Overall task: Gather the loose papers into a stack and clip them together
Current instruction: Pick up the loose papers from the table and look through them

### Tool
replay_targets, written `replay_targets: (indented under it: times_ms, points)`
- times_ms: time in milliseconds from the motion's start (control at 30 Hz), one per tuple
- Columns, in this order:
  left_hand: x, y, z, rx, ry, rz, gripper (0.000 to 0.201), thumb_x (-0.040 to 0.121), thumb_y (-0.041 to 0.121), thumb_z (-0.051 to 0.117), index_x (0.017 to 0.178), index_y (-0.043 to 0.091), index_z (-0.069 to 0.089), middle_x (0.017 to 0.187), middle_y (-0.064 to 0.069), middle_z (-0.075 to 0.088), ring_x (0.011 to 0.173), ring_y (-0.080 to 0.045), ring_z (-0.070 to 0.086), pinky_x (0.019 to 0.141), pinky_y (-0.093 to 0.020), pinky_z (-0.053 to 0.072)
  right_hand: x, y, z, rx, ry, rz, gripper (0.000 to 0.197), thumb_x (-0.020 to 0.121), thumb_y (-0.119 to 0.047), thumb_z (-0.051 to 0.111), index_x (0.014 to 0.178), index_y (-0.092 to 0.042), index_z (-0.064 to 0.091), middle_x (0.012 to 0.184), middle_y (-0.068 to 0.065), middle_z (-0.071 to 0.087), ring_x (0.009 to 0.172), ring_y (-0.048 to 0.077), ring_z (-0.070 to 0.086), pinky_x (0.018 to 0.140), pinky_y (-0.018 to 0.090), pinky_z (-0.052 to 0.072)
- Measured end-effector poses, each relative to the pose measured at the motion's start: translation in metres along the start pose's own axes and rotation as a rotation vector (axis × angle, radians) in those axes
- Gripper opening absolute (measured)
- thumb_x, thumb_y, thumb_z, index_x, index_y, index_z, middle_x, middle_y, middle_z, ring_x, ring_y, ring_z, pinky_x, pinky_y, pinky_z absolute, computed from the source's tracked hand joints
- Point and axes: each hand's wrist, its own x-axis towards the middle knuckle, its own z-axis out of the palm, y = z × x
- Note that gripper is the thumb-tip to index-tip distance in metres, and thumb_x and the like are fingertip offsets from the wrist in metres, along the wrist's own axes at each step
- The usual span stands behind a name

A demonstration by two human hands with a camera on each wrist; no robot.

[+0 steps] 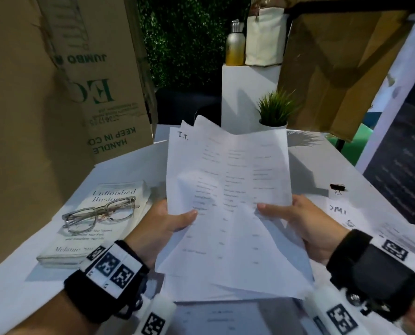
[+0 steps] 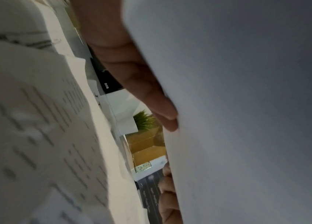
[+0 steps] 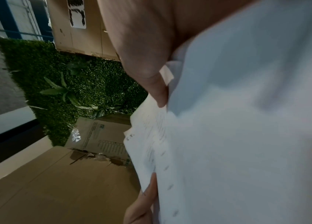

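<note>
My left hand and right hand each grip a side of the papers, lifted above the bench. I am still gathering. Next I should square the messy edges, then fetch the clip lying right of the papers.

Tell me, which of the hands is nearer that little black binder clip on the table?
Right. The right hand grips the papers just below the binder clip; the left hand holds their far side, beside the book.

Both hands, left & right, grip uneven papers above table; binder clip lies nearby.
</note>
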Motion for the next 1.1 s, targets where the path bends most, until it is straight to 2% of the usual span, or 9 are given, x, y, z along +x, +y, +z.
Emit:
replay_targets:
  times_ms: [67,233,367,500,567,667,833,1033,1100]
  points:
    - [-0.005,-0.003,0.01,-0.058,-0.079,-0.022,0.042,0.074,0.008,0.065,0.116,0.006,0.067,0.112,-0.013,0.075,0.102,-0.033,0.071,0.087,-0.044,0.056,-0.011,0.007,-0.008,0.009,0.031,0.015,0.028,0.085,-0.005,0.066,0.113,-0.006,0.071,0.109,0.017,0.075,0.091,0.036,0.073,0.084,0.049,0.059]
    - [-0.012,-0.017,0.044,-0.021,-0.156,-0.03,0.04,0.07,0.012,0.069,0.11,0.008,0.072,0.11,-0.01,0.076,0.1,-0.027,0.073,0.075,-0.028,0.06,-0.037,0.021,-0.033,-0.014,0.089,0.009,0.035,0.08,-0.004,0.071,0.114,-0.003,0.071,0.113,0.017,0.074,0.103,0.036,0.071,0.094,0.048,0.055]
    - [-0.009,-0.009,0.056,0.137,-0.056,0.175,0.046,0.055,0.039,0.089,0.096,0.022,0.08,0.104,-0.006,0.078,0.096,-0.022,0.074,0.075,-0.028,0.06,-0.051,0.006,-0.049,-0.079,0.145,-0.215,0.046,0.072,-0.008,0.075,0.118,-0.011,0.069,0.118,0.008,0.074,0.11,0.027,0.069,0.101,0.049,0.05]
    - [-0.014,0.019,0.06,0.171,0.093,0.359,0.044,0.063,0.017,0.082,0.106,0.018,0.074,0.1,0.011,0.078,0.096,-0.006,0.072,0.084,-0.019,0.056,-0.057,-0.022,-0.042,-0.147,0.132,-0.465,0.045,0.076,-0.009,0.076,0.12,-0.013,0.067,0.119,0.006,0.073,0.112,0.024,0.068,0.099,0.045,0.052]
    - [-0.023,0.026,0.062,0.228,0.096,0.387,0.044,0.065,0.014,0.078,0.108,0.024,0.069,0.098,0.022,0.076,0.094,0.005,0.069,0.08,-0.008,0.051,-0.054,-0.028,-0.035,-0.118,0.11,-0.518,0.044,0.076,-0.007,0.079,0.119,-0.012,0.068,0.119,0.009,0.073,0.11,0.029,0.069,0.096,0.048,0.053]
    - [-0.031,0.028,0.055,0.249,0.099,0.364,0.052,0.064,0.021,0.079,0.115,0.018,0.069,0.106,0.019,0.075,0.099,0.007,0.067,0.081,-0.004,0.047,-0.05,-0.023,-0.03,-0.103,0.083,-0.508,0.046,0.07,-0.006,0.078,0.115,-0.012,0.069,0.114,0.008,0.075,0.105,0.028,0.071,0.09,0.045,0.057]
    - [-0.029,0.015,0.044,0.169,0.13,0.332,0.05,0.069,0.016,0.083,0.117,0.019,0.066,0.11,0.008,0.076,0.104,-0.009,0.07,0.084,-0.02,0.055,-0.042,-0.001,-0.025,-0.106,0.077,-0.438,0.031,0.067,-0.011,0.075,0.097,-0.021,0.078,0.106,0.003,0.078,0.098,0.021,0.074,0.082,0.031,0.06]
    - [-0.031,0.031,0.06,0.2,0.125,0.378,0.017,0.078,0.014,0.071,0.095,0.014,0.075,0.093,0.004,0.08,0.088,-0.015,0.075,0.069,-0.022,0.058,-0.05,-0.017,-0.03,-0.23,0.16,-0.401,0.037,0.07,-0.027,0.073,0.107,-0.018,0.072,0.106,-0.002,0.078,0.095,0.014,0.075,0.083,0.03,0.06]
    - [-0.032,0.03,0.066,0.182,0.048,0.362,0.021,0.079,0.013,0.07,0.1,0.013,0.074,0.099,0.002,0.079,0.091,-0.016,0.075,0.073,-0.026,0.059,-0.054,-0.029,-0.042,-0.222,0.144,-0.374,0.033,0.073,-0.024,0.072,0.105,-0.018,0.072,0.104,-0.004,0.078,0.094,0.014,0.075,0.082,0.029,0.06]
